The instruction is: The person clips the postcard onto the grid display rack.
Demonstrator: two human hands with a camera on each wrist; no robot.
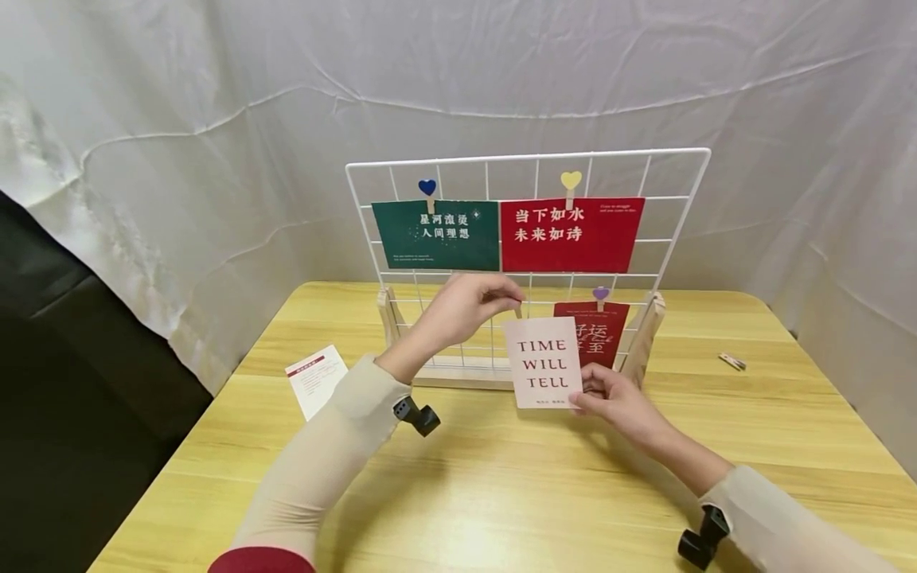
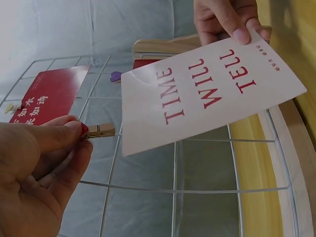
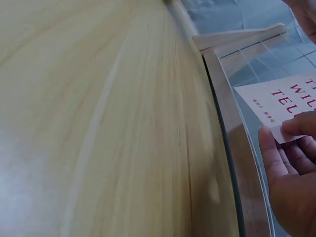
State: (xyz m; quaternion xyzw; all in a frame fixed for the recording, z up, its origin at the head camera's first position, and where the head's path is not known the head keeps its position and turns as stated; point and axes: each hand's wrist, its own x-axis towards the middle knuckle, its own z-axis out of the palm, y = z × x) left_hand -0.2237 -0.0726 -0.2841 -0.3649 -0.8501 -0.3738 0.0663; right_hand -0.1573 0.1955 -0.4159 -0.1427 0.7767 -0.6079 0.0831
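Note:
My left hand (image 1: 466, 309) pinches a small wooden clothespin (image 2: 102, 131) by its red end, between thumb and fingertips. The free end of the clothespin points at the near edge of a white card (image 1: 542, 382) printed in red capitals. By a lower corner of that card, my right hand (image 1: 618, 404) pinches it between thumb and fingers. Both are held in front of a white wire grid (image 1: 530, 155). On the grid hang a green card (image 1: 444, 247), a red card (image 1: 609, 247) and a darker red card (image 1: 609, 318), the last partly hidden by the white card.
Wooden feet (image 1: 643, 338) support the grid on the wood-grain table (image 1: 501, 493). Another white card (image 1: 315, 378) lies at the left, near my left forearm. A loose clothespin (image 1: 732, 361) lies at the right. Heart-topped clips, blue (image 1: 427, 188), yellow (image 1: 571, 180) and purple (image 1: 600, 294), hold the hung cards.

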